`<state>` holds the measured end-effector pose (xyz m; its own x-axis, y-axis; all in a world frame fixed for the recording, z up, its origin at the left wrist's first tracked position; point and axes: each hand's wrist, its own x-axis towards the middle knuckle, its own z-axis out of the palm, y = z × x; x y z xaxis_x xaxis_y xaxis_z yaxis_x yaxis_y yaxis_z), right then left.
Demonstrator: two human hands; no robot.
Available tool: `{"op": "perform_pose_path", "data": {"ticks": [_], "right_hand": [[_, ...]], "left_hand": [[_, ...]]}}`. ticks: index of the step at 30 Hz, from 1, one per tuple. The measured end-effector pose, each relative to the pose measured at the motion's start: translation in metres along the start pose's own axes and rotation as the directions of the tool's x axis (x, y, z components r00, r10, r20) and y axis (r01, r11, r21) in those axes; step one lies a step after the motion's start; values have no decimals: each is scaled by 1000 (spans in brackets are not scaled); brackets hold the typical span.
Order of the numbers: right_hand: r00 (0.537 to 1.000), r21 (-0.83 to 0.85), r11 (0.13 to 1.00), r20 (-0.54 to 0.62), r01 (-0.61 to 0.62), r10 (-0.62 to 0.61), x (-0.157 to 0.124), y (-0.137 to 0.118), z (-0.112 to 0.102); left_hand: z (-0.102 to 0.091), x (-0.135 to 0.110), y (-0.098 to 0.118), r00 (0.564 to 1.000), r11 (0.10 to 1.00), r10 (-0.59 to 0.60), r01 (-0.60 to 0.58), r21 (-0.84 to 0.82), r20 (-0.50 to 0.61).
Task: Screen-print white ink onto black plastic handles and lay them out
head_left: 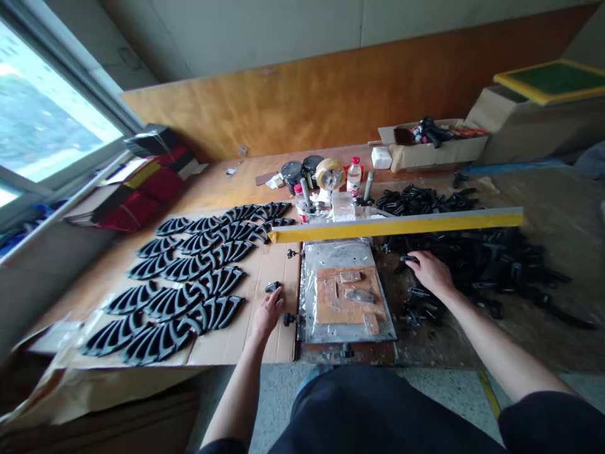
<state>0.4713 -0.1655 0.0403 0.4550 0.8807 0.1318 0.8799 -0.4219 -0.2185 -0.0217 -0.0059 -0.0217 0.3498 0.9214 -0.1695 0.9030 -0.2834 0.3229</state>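
My left hand (268,310) is over the cardboard sheet (269,268), closed on a small black plastic part (273,287). To its left lie rows of curved black pieces (163,302), fanned out side by side. At the edge of a loose heap of black parts (491,258), my right hand (431,272) pinches another black part (409,259). Between my hands sits a flat metal plate fixture (312,252) with a wooden board (328,309) on it, bearing small blocks. Black knobs (288,319) stick out along its sides.
A yellow-edged bar (401,226) spans above the fixture's far side. Behind it stand a tape roll (331,174), a bottle (353,176) and black tubs (292,173). An open carton (439,151) is at the back right; red and black boxes (155,176) are by the window.
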Motion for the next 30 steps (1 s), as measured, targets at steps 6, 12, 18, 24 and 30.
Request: {"op": "perform_pose_path", "data": {"ticks": [6, 12, 18, 24, 30], "right_hand": [[904, 109, 899, -109, 425, -414, -28, -124, -3], [814, 150, 812, 65, 564, -577, -55, -186, 22], [758, 249, 777, 187, 579, -625, -43, -173, 1], [594, 340, 586, 93, 735, -799, -37, -173, 21], [813, 486, 697, -50, 527, -580, -18, -103, -1]], "left_hand": [[-8, 13, 18, 998, 1000, -27, 26, -11, -53], [-39, 10, 43, 963, 986, -73, 30, -165, -260], [-115, 23, 119, 931, 829, -57, -157, -537, -360], [-172, 23, 201, 919, 397, 63, -381, -835, -390], [-161, -15, 199, 971, 449, 68, -237, -862, -231]]}}
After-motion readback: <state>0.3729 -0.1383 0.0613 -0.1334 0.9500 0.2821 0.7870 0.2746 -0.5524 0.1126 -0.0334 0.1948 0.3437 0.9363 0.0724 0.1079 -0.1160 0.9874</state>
